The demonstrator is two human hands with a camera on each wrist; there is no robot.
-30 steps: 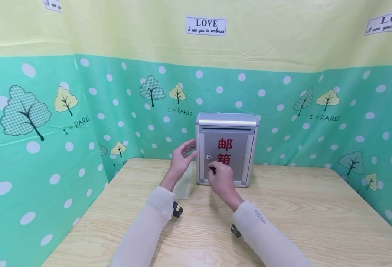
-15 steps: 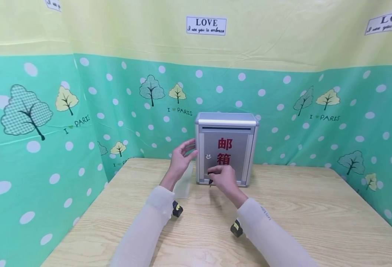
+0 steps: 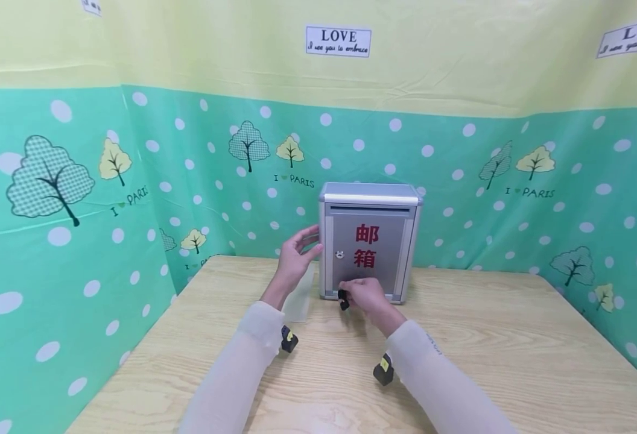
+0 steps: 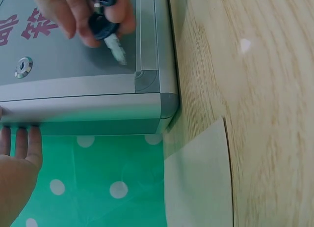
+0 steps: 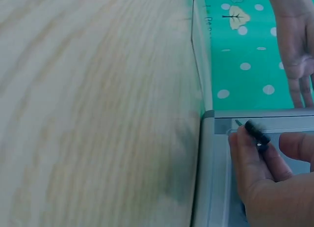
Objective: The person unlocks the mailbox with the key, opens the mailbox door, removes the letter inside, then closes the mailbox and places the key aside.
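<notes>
A grey metal mailbox [image 3: 389,247] with red characters stands upright at the back of the table. Its round lock [image 3: 339,255] is on the left part of the door, with nothing in the keyhole [image 4: 22,67]. My left hand [image 3: 295,256] rests against the mailbox's left side, fingers nearly straight. In front of the lower door, below the lock, my right hand [image 3: 370,295] holds black-headed keys [image 3: 343,299]. One silver key blade [image 4: 116,49] points away from the fingers in the left wrist view. How many keys there are I cannot tell.
A pale flat sheet or envelope [image 3: 297,304] lies on the wooden table [image 3: 476,349] left of the mailbox. A green and yellow patterned curtain [image 3: 459,150] hangs behind and at both sides. Black wrist cameras [image 3: 383,369] hang under the sleeves.
My right hand has moved down from just below the lock to the door's lower part, and the keys have turned within its fingers. My left hand has stayed on the mailbox's side.
</notes>
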